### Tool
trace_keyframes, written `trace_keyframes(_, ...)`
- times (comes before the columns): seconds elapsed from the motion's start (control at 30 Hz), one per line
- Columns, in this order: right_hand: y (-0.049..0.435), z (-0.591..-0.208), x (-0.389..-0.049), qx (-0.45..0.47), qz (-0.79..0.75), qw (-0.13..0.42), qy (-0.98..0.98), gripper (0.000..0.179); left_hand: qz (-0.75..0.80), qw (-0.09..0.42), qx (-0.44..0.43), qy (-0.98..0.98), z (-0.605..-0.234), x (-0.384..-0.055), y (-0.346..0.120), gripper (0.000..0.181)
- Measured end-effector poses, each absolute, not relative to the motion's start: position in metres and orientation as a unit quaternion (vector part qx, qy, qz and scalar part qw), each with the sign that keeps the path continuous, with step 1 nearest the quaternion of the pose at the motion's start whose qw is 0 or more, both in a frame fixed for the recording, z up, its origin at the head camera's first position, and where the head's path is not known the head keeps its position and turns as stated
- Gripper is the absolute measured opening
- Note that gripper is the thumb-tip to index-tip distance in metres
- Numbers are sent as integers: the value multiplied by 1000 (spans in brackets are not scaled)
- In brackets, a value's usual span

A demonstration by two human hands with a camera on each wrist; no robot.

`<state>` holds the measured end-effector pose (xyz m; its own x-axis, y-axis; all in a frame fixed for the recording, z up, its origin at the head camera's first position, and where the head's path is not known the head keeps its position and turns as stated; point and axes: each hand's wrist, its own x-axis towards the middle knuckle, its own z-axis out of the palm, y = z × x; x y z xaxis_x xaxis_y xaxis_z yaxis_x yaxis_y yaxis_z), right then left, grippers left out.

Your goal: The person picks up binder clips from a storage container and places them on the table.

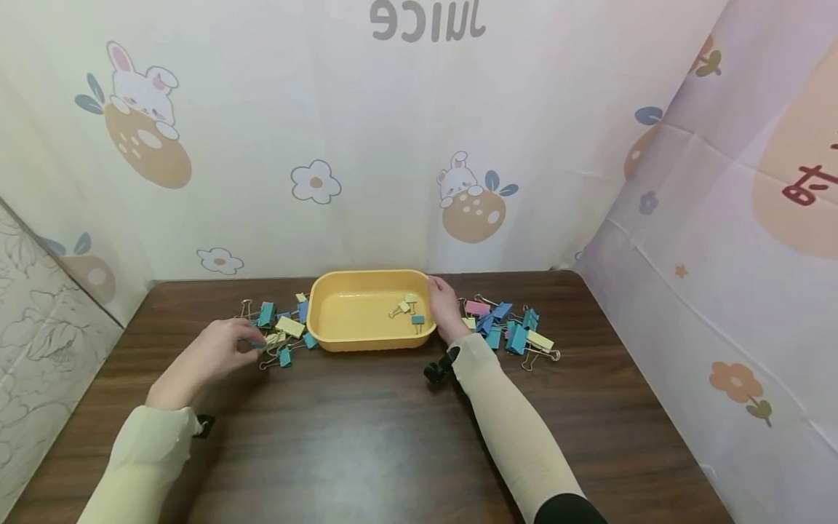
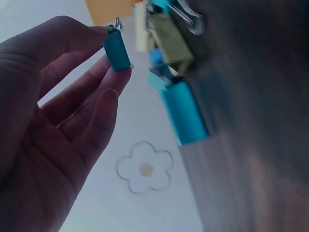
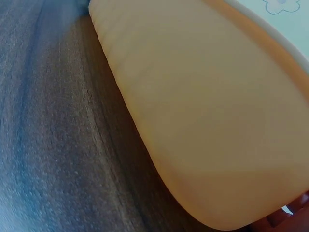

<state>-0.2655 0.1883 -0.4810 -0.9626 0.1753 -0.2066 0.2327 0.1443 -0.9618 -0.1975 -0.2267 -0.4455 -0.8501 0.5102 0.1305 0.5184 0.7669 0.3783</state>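
Observation:
My left hand point(image 1: 214, 356) is over the left pile of binder clips point(image 1: 289, 327). In the left wrist view it pinches a small teal binder clip point(image 2: 117, 50) between thumb and fingertips. A yellow tray point(image 1: 372, 345) stands between two piles, with a few small yellow clips point(image 1: 404, 308) and a teal clip point(image 1: 417, 319) lying inside at its right. At the tray's right end, my right hand point(image 1: 446, 308) grips the rim. The tray's outer wall point(image 3: 207, 106) fills most of the right wrist view, where only a bit of the hand shows.
A second pile of pink, blue, teal and yellow binder clips point(image 1: 507, 325) lies right of the tray. The dark wooden table point(image 1: 340, 437) reaches back to a printed curtain point(image 1: 366, 145). A patterned panel point(image 1: 55, 349) borders the left side.

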Motion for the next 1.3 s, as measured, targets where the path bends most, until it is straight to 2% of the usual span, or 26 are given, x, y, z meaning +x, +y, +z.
trace_keyframes(0.2,187,-481,-267,130,-641,16,757,46,-198,12,-273,-941,-460,-192,-242,11)
trace_keyframes(0.5,187,-480,-266,128,-638,16,759,46,-198,-30,-248,-948,-471,-188,-252,14)
trace_keyframes(0.73,187,-478,-266,132,-633,18,763,46,-202,-35,-245,-948,-476,-190,-254,17)
trace_keyframes(1.03,189,-482,-269,133,-628,14,766,46,-240,-10,-247,-939,-459,-197,-241,11)
trace_keyframes(1.3,187,-482,-267,136,-625,17,768,46,-294,1,-291,-910,-432,-212,-200,12)
